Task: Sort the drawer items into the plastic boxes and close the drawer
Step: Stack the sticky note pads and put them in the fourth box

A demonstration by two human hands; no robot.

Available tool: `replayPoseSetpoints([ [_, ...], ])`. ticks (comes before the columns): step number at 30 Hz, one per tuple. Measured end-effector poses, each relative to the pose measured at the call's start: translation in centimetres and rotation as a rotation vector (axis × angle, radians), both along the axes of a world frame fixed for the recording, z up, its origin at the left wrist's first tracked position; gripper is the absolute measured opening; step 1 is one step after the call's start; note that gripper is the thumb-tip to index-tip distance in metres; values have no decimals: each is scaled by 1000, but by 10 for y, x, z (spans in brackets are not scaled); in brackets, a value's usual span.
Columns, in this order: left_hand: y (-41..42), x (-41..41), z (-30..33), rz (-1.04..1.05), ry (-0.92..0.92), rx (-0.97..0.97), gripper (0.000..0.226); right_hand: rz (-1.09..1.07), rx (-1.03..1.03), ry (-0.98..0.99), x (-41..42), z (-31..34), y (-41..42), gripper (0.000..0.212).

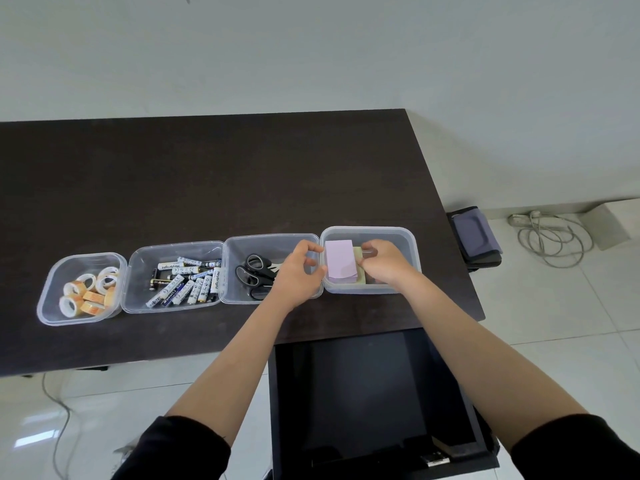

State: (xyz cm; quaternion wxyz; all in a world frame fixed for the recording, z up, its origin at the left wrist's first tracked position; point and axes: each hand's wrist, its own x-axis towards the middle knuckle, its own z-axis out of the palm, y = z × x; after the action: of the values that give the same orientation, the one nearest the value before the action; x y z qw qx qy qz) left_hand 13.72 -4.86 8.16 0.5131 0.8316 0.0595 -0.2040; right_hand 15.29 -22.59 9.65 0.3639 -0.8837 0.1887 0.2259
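Four clear plastic boxes stand in a row on the dark table. From the left they hold tape rolls, batteries, black scissors, and paper note pads. A lilac note pad lies in the rightmost box on top of a pale yellow pad. My left hand touches the lilac pad's left edge over the box rim, fingers curled. My right hand is inside the box on the pads' right side, pinching there. The drawer below the table stands open and looks dark inside.
A purple-grey chair seat sits just beyond the table's right edge. A coiled white cable lies on the tiled floor at the right. A thin cable runs across the floor at the lower left. A small item lies at the drawer's front.
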Motion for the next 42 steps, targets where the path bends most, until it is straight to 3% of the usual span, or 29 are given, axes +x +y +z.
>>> replayPoseSetpoints([
  [4, 0, 0, 0, 6, 1, -1, 26, -58, 4, -98, 3, 3, 6, 33],
  [9, 1, -2, 1, 6, -3, -12, 25, 32, 30, -50, 6, 5, 17, 19],
  [16, 1, -2, 4, 1, 2, -8, 25, 28, 41, -31, 4, 10, 15, 32],
  [26, 1, -4, 6, 14, -17, -7, 25, 146, -368, -245, -11, 7, 43, 31],
  [33, 0, -5, 16, -60, -27, 109, 28, 12, -191, -258, -18, 17, 32, 33],
  [37, -1, -7, 24, -94, 1, 160, 38, 51, -187, -245, -22, 21, 30, 32],
  [42, 4, -26, 33, -87, -126, 208, 45, -32, -123, -320, -33, 29, 24, 32],
])
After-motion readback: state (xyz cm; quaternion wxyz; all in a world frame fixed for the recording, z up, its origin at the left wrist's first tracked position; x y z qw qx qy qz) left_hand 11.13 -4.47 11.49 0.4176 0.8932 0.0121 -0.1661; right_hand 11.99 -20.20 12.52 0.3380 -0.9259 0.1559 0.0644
